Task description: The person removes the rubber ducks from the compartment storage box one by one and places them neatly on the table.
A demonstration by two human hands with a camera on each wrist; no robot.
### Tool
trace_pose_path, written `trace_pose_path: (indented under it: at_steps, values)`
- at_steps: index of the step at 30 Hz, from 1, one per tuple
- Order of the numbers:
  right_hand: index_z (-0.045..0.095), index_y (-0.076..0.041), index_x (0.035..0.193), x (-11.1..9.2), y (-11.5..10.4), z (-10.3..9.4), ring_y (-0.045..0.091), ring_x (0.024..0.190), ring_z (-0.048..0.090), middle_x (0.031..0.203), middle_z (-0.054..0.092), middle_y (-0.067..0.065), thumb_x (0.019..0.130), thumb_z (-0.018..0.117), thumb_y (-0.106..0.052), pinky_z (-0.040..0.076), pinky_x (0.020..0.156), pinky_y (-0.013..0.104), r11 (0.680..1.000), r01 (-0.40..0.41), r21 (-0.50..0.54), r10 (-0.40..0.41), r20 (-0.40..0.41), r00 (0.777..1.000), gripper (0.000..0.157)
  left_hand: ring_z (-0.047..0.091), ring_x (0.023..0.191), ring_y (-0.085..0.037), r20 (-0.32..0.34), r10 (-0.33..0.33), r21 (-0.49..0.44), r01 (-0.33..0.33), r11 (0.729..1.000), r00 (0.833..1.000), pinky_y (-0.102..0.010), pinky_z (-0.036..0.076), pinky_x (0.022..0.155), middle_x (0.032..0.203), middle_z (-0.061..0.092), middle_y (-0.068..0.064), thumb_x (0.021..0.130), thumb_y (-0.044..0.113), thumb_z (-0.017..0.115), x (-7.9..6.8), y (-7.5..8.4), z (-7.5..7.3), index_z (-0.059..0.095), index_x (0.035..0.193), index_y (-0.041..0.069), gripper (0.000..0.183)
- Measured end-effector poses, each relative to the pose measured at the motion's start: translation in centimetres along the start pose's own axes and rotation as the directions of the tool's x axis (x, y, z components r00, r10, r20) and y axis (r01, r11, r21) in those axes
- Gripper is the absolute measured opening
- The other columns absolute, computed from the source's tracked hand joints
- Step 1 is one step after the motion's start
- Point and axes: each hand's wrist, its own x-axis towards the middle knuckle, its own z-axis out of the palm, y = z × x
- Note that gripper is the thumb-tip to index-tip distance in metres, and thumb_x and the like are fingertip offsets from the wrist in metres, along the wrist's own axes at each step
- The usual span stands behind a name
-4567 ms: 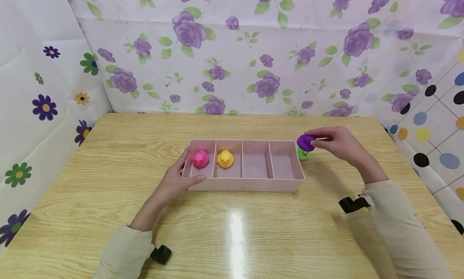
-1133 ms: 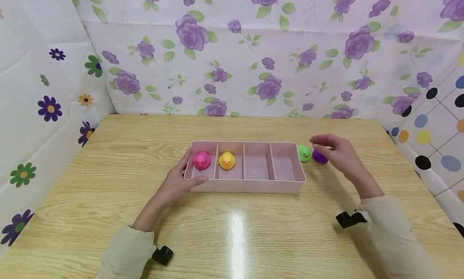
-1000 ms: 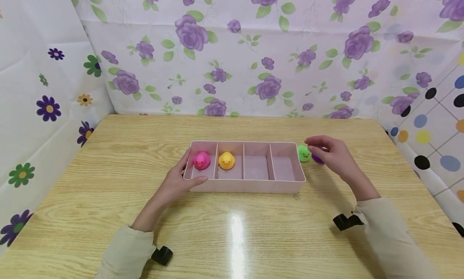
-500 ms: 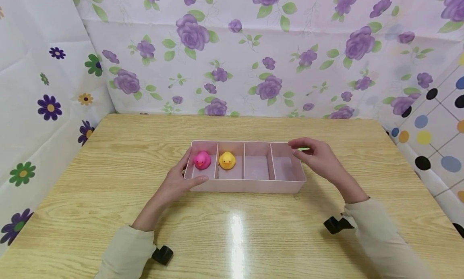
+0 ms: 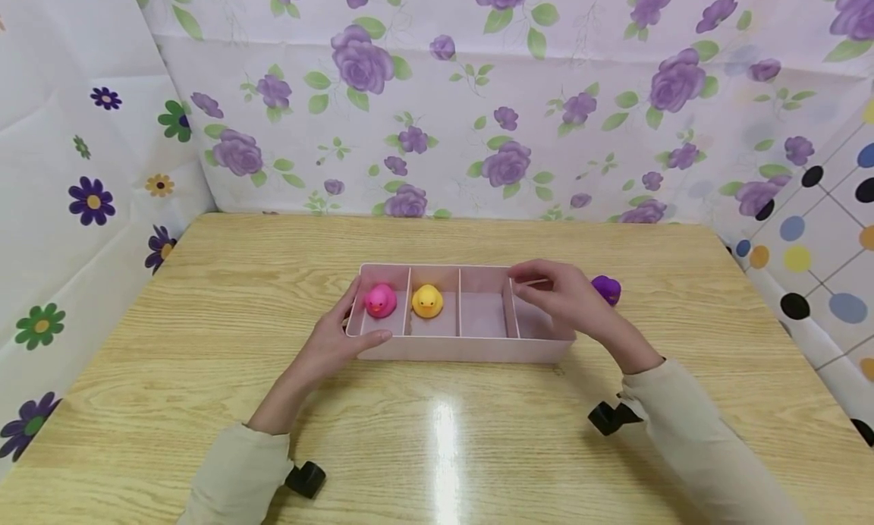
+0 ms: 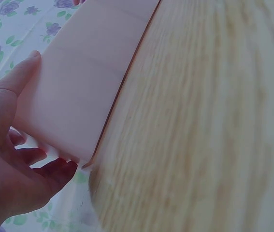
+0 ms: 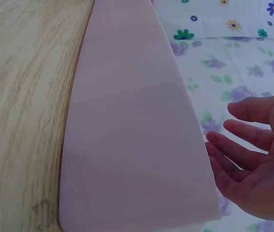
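My left hand (image 5: 334,335) grips the left end of a pale pink divided box (image 5: 457,349), its thumb on the front wall and its fingers round the end, as the left wrist view also shows. Inside, a pink rubber duck (image 5: 380,301) sits in the leftmost compartment and a yellow rubber duck (image 5: 427,302) in the one beside it. Over the rightmost compartment hovers my right hand (image 5: 563,293), fingers loosely bent and holding nothing. A purple rubber duck (image 5: 606,290) stands on the table just past it. The green rubber duck is hidden, with the right hand over its earlier spot.
The box stands on a wood-grain table (image 5: 273,267). A flowered cloth (image 5: 437,115) hangs behind the back edge, and patterned sheets close off both sides. Each wrist carries a black camera (image 5: 306,479).
The purple duck, earlier pinched above the green one, now stands on the table to the right. My right hand has let it go and moved left over the box. The left hand has stayed put.
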Motion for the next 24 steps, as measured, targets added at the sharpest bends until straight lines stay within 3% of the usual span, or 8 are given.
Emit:
trace_pose_path:
  at_steps: [9, 17, 24]
  values:
    - [0.062, 0.004, 0.123, 1.5, -1.5, 1.2, 0.028, 0.109, 0.060, 0.119, 0.063, 0.019, 0.095, 0.060, -0.007, 0.048, 0.094, 0.042, 0.999, 0.051, -0.016, -0.050, 0.079, 0.996, 0.030, 0.019, 0.142, -0.037, 0.002, -0.002, 0.006, 0.002, 1.000, 1.000, -0.058, 0.025, 0.108, 0.160, 0.016, -0.010, 0.084, 0.030, 0.076, 0.0, 0.0, 0.0, 0.008, 0.157, 0.024, 0.100]
    - [0.062, 0.002, 0.124, 3.1, -2.8, 2.3, 0.026, 0.111, 0.059, 0.120, 0.064, 0.013, 0.093, 0.063, -0.009, 0.049, 0.093, 0.037, 0.999, 0.032, -0.011, -0.030, 0.166, 0.986, 0.033, 0.022, 0.141, -0.038, -0.003, 0.003, -0.011, -0.003, 1.000, 1.000, -0.058, 0.027, 0.107, 0.158, 0.020, -0.013, 0.084, 0.029, 0.076, 0.0, 0.0, 0.0, 0.009, 0.157, 0.022, 0.100]
    - [0.059, 0.005, 0.126, 4.4, -3.6, 3.3, 0.028, 0.112, 0.059, 0.124, 0.061, 0.019, 0.091, 0.066, -0.011, 0.048, 0.095, 0.037, 0.993, 0.112, -0.048, -0.097, 0.239, 0.966, 0.040, 0.020, 0.142, -0.038, -0.001, 0.006, -0.005, -0.006, 1.000, 1.000, -0.058, 0.026, 0.107, 0.159, 0.017, -0.011, 0.084, 0.029, 0.076, 0.1, -0.1, 0.0, 0.009, 0.157, 0.023, 0.100]
